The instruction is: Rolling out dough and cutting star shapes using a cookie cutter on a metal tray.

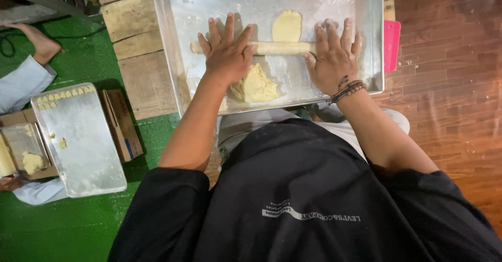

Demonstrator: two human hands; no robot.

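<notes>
Nearest the body, a rough lump of pale yellow dough (255, 86) lies on the large shiny metal tray (366, 26), at about six o'clock on it. Just beyond, the left hand (226, 53) and right hand (333, 54) press flat, fingers spread, on a slim pale wooden rolling pin (280, 48) lying crosswise. At twelve o'clock from the pin, a flattened oval of dough (287, 26) touches it. The tray rests on wooden planks (137, 42).

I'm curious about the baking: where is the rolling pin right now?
The rolling pin lies across the metal tray under the left hand and right hand, on the yellow dough.
</notes>
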